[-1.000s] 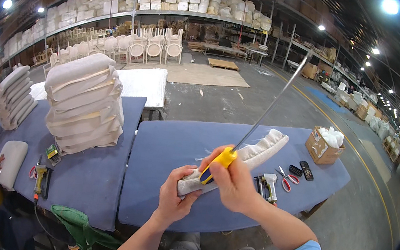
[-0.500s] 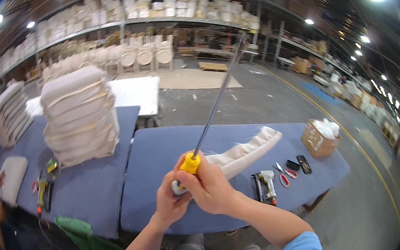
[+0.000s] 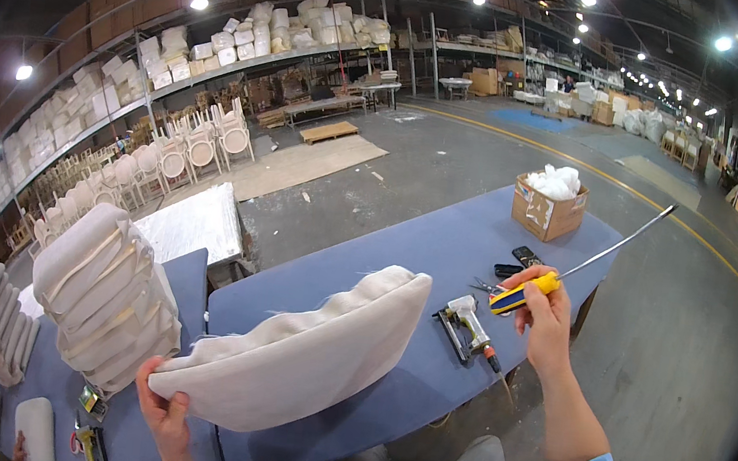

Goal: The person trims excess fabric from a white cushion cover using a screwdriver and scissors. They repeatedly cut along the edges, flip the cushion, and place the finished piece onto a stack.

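Note:
My left hand [image 3: 161, 407] grips the near lower edge of a curved cream upholstered chair-back cushion [image 3: 301, 350], which stands tilted on the blue padded table [image 3: 440, 248]. My right hand [image 3: 545, 310] holds a long screwdriver [image 3: 564, 276] by its yellow and blue handle, with the thin metal shaft pointing up and to the right, past the table's edge. A pneumatic staple gun [image 3: 468, 324] lies on the table just left of my right hand. Small dark items and scissors [image 3: 511, 265] lie behind that hand.
An open cardboard box [image 3: 549, 204] with white stuffing stands at the table's far right end. A stack of similar cream cushions [image 3: 107, 292] sits on a second blue table at left. Shelving with padded parts and chair frames [image 3: 186, 155] fills the back. Grey concrete floor lies to the right.
The view has swung to the right. My left hand left the screwdriver and took the cushion's edge. My right hand carried the screwdriver out to the right, its shaft tipping from upright to slanted.

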`<act>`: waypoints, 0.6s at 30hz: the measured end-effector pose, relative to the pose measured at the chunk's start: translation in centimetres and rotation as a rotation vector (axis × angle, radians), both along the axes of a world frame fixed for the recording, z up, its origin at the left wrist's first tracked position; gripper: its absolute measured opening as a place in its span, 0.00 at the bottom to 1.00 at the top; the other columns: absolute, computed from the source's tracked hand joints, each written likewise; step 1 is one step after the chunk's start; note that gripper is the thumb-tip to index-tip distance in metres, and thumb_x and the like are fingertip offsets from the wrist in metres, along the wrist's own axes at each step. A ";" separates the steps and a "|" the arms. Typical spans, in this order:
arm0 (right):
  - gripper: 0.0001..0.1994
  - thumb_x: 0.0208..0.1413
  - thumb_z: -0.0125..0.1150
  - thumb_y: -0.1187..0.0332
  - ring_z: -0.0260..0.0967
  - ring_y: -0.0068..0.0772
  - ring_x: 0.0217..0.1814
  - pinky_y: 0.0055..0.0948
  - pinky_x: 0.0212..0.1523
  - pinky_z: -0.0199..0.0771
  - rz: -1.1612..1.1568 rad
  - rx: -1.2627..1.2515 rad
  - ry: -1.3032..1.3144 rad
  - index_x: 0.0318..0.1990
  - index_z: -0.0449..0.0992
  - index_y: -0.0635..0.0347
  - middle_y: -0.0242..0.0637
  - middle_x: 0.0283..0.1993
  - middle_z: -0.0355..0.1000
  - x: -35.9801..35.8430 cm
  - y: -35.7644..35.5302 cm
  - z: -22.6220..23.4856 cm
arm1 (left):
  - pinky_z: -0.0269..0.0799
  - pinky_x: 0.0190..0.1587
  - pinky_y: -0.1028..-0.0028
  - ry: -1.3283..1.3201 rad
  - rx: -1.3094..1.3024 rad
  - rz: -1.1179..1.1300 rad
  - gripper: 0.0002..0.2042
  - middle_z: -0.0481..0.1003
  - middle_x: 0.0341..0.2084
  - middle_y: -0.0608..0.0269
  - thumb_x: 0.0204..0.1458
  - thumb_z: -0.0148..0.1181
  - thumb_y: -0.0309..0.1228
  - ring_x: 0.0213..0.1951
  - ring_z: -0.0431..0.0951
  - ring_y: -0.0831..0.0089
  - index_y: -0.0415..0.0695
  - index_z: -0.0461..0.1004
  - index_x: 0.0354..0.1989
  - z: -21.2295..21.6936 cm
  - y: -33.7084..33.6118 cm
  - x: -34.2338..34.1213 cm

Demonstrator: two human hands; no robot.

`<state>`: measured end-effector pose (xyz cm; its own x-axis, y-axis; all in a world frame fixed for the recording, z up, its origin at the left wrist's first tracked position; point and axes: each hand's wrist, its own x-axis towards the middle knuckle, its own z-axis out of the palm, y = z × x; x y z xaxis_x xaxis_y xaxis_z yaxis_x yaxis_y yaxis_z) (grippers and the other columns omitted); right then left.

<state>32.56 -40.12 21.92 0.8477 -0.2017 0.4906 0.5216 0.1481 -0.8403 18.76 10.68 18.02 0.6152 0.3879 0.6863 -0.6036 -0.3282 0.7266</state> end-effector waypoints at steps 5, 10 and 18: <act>0.05 0.73 0.52 0.67 0.61 0.11 0.21 0.15 0.21 0.61 0.141 0.064 0.111 0.47 0.72 0.56 0.36 0.41 0.80 1.4 1.7 -1.7 | 0.48 0.76 0.47 0.173 0.757 0.637 0.19 0.70 0.64 0.52 0.61 0.64 0.37 0.74 0.59 0.45 0.43 0.76 0.59 1.9 -1.4 -0.2; 0.09 0.75 0.54 0.61 0.60 0.10 0.21 0.15 0.21 0.58 0.308 -0.008 0.074 0.46 0.72 0.55 0.33 0.39 0.80 3.5 5.3 0.1 | 0.34 0.77 0.39 0.205 0.918 0.890 0.18 0.74 0.61 0.57 0.65 0.56 0.44 0.75 0.56 0.41 0.45 0.80 0.53 3.1 -4.3 2.4; 0.08 0.75 0.53 0.63 0.65 0.11 0.27 0.17 0.26 0.64 0.149 0.096 -0.435 0.44 0.73 0.56 0.30 0.36 0.78 5.1 7.2 8.4 | 0.38 0.77 0.44 0.147 0.883 0.841 0.15 0.78 0.52 0.58 0.68 0.52 0.41 0.71 0.63 0.46 0.44 0.79 0.49 2.3 -3.8 2.9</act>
